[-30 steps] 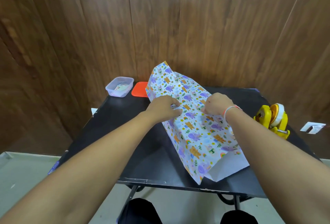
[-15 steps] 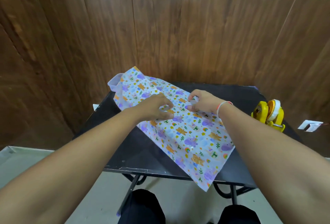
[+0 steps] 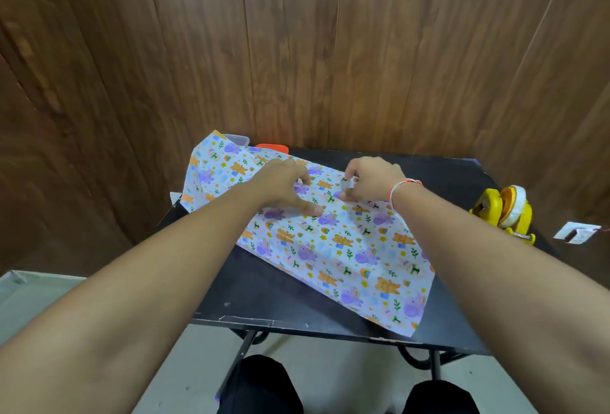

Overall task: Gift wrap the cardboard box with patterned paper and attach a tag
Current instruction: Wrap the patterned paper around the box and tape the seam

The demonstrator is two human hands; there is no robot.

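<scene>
Dark wood-grain panelling (image 3: 297, 50) backed a black, matte worktop (image 3: 264, 288) on a metal frame. One sheet of patterned paper (image 3: 346, 248), glossy with bears, elephants and rainbows, lay diagonally across it, its near corner overhanging the front edge. The left hand (image 3: 284, 187) rested on the paper, fingers curled, thumb pressed flat. The right hand (image 3: 369, 179), a thread band at its wrist, pinched a raised fold of the paper; the two hands were near each other but not touching. The cardboard box could not be made out. One yellow tape dispenser (image 3: 505, 212) stood at the right edge. One clear plastic tub (image 3: 239, 139) and one orange lid (image 3: 274, 147) showed behind the paper.
</scene>
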